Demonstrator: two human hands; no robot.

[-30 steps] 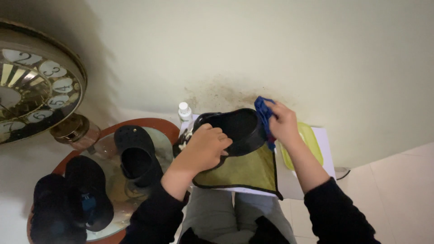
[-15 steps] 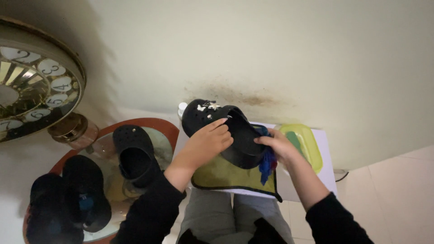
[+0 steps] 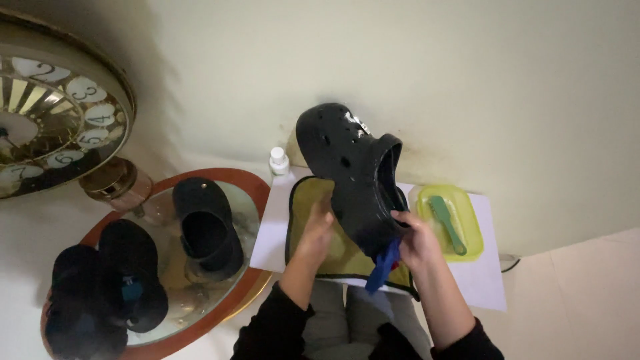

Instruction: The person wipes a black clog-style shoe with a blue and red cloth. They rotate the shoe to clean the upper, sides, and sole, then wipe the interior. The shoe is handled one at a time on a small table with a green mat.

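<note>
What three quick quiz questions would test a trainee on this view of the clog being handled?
1. True or false: both hands are on the raised black clog.
2. Which item lies in the yellow-green tray? A) green brush B) white bottle C) blue cloth
3. Fill in: another black clog rests on a round ____ with a reddish rim.

Key:
1. True; the left hand steadies its underside, while the right hand holds its heel end along with a blue cloth.
2. A, the green brush.
3. Mirror.
</note>
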